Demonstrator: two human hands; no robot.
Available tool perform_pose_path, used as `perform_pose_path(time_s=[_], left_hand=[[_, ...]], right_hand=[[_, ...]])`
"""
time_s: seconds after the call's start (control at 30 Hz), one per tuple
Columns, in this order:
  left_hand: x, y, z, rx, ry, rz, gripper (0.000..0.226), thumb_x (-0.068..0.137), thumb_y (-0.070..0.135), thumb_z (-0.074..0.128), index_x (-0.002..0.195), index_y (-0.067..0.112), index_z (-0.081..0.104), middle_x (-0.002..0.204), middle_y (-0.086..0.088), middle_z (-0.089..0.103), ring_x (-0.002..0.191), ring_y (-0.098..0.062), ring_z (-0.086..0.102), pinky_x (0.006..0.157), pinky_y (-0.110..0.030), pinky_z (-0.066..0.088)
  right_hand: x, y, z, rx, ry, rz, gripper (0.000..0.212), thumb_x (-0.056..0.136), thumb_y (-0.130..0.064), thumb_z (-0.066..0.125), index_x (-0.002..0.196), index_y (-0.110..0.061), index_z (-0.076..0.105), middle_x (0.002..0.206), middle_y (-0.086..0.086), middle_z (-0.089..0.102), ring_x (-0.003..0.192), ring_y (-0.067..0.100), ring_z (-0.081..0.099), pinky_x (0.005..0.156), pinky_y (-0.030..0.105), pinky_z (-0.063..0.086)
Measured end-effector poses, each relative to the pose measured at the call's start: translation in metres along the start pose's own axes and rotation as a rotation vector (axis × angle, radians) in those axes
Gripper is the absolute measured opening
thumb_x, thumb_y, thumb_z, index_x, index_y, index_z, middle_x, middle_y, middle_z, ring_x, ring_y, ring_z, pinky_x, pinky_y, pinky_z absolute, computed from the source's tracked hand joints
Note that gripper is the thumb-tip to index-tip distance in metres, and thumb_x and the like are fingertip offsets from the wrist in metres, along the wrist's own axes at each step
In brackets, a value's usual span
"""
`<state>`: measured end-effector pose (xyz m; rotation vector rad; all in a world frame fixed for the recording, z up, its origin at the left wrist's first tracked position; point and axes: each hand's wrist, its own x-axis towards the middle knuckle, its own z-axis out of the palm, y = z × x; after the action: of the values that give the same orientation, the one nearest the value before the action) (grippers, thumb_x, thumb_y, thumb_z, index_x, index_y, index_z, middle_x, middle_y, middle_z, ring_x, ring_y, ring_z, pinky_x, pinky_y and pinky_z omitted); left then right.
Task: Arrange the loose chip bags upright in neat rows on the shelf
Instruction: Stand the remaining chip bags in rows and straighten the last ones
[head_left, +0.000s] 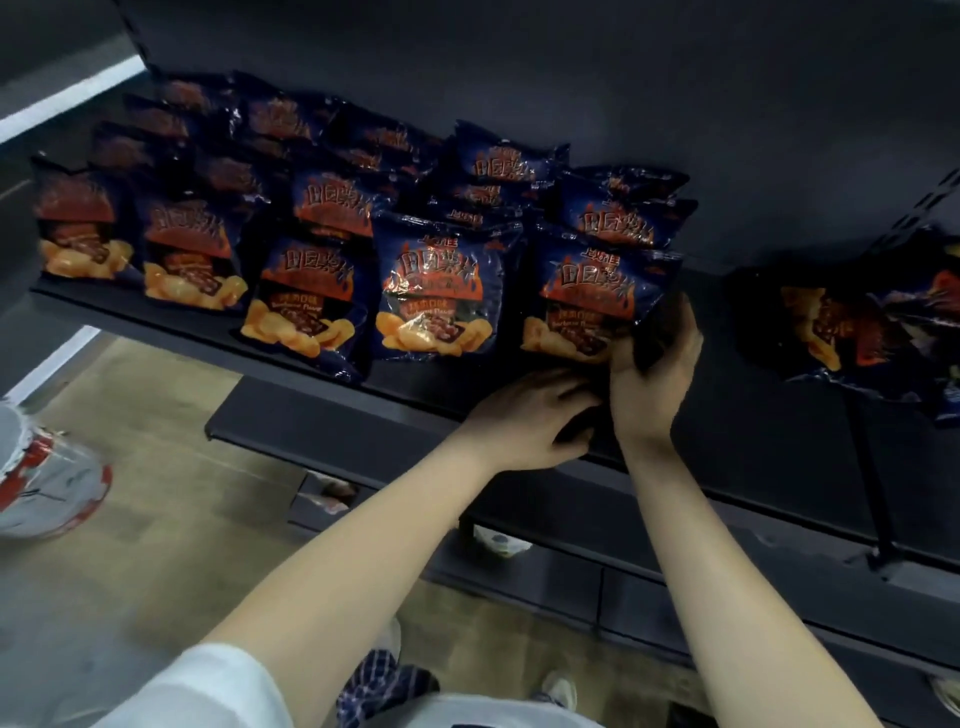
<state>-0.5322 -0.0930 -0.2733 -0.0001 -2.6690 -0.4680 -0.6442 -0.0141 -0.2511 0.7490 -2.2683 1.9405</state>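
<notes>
Several dark blue chip bags stand upright in rows on a black shelf (291, 340). The front bag of the rightmost row (587, 296) is at the shelf's front edge. My right hand (652, 371) grips its lower right corner, fingers curled round the side. My left hand (530, 415) reaches under that bag's bottom edge with fingers bent at the shelf lip; what they touch is hidden. A loose pile of the same bags (852, 332) lies tumbled further right on the shelf.
Lower black shelves (571, 519) jut out below the hands. A shelf upright (872, 499) stands at the right. A white and red bag (47, 478) sits on the floor at the left. My feet show at the bottom.
</notes>
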Motion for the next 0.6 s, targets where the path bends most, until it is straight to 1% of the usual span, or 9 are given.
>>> perform_pose_path(time_s=[0.07,0.1,0.17,0.27,0.3,0.4,0.47,0.53,0.6], left_hand=[[-0.004,0.000,-0.003,-0.027,0.103,0.074,0.021,0.081,0.016,0.062,0.098,0.006,0.068,0.110,-0.009,0.065,0.107,-0.023,0.055,0.088,-0.035,0.048],[-0.006,-0.001,-0.007,-0.031,0.165,0.102,0.018,0.080,0.013,0.062,0.095,0.005,0.069,0.110,-0.011,0.065,0.108,-0.023,0.054,0.089,-0.035,0.047],[-0.015,-0.006,-0.022,0.020,0.263,0.141,0.017,0.080,0.011,0.062,0.095,0.006,0.067,0.110,-0.012,0.064,0.106,-0.025,0.053,0.089,-0.035,0.046],[-0.033,-0.027,-0.061,0.184,0.291,0.163,0.021,0.081,0.016,0.056,0.102,0.015,0.055,0.117,-0.005,0.055,0.104,-0.027,0.050,0.087,-0.037,0.041],[-0.041,-0.037,-0.076,0.248,0.293,0.153,0.022,0.081,0.017,0.055,0.103,0.017,0.053,0.119,-0.002,0.050,0.105,-0.026,0.049,0.087,-0.037,0.039],[-0.066,-0.070,-0.124,0.403,0.348,0.072,0.023,0.080,0.017,0.054,0.103,0.018,0.052,0.121,-0.001,0.047,0.106,-0.025,0.048,0.088,-0.037,0.035],[-0.085,-0.090,-0.148,0.463,0.397,-0.002,0.025,0.080,0.015,0.055,0.105,0.015,0.055,0.122,-0.005,0.050,0.109,-0.027,0.049,0.090,-0.039,0.036],[-0.104,-0.106,-0.163,0.491,0.399,-0.094,0.029,0.080,0.014,0.055,0.109,0.013,0.057,0.123,-0.008,0.053,0.111,-0.030,0.048,0.091,-0.041,0.036],[-0.118,-0.119,-0.169,0.491,0.352,-0.167,0.034,0.080,0.014,0.055,0.114,0.009,0.057,0.125,-0.012,0.054,0.114,-0.033,0.047,0.094,-0.043,0.037]], right_hand=[[-0.005,-0.003,-0.001,-0.049,0.103,-0.243,0.054,0.076,-0.001,0.051,0.130,0.001,0.043,0.126,0.015,0.046,0.121,0.020,0.042,0.105,0.045,0.037],[-0.009,-0.006,0.000,-0.067,0.112,-0.358,0.051,0.074,0.004,0.050,0.125,-0.001,0.046,0.122,0.015,0.048,0.118,0.020,0.042,0.103,0.046,0.037],[-0.017,-0.020,0.008,-0.030,0.075,-0.487,0.049,0.072,0.008,0.048,0.119,-0.006,0.047,0.119,0.018,0.048,0.116,0.025,0.044,0.101,0.041,0.037],[-0.022,-0.052,0.030,0.042,-0.016,-0.542,0.046,0.072,0.010,0.048,0.116,-0.003,0.050,0.120,0.027,0.047,0.118,0.027,0.044,0.104,0.027,0.035],[-0.024,-0.062,0.040,0.059,-0.046,-0.548,0.045,0.072,0.010,0.048,0.116,-0.003,0.051,0.121,0.026,0.046,0.119,0.027,0.043,0.105,0.026,0.034],[-0.034,-0.086,0.070,0.100,-0.128,-0.576,0.043,0.074,0.009,0.048,0.113,-0.007,0.055,0.124,0.023,0.045,0.120,0.029,0.043,0.107,0.033,0.035],[-0.045,-0.097,0.091,0.080,-0.184,-0.592,0.039,0.075,0.005,0.048,0.111,-0.004,0.059,0.125,0.023,0.046,0.120,0.027,0.042,0.106,0.026,0.033],[-0.058,-0.106,0.112,0.048,-0.247,-0.614,0.036,0.076,0.003,0.048,0.110,-0.001,0.062,0.126,0.023,0.046,0.121,0.027,0.042,0.106,0.021,0.030],[-0.072,-0.110,0.134,0.009,-0.335,-0.642,0.036,0.079,0.002,0.049,0.112,-0.001,0.062,0.128,0.023,0.046,0.123,0.028,0.041,0.107,0.025,0.033]])
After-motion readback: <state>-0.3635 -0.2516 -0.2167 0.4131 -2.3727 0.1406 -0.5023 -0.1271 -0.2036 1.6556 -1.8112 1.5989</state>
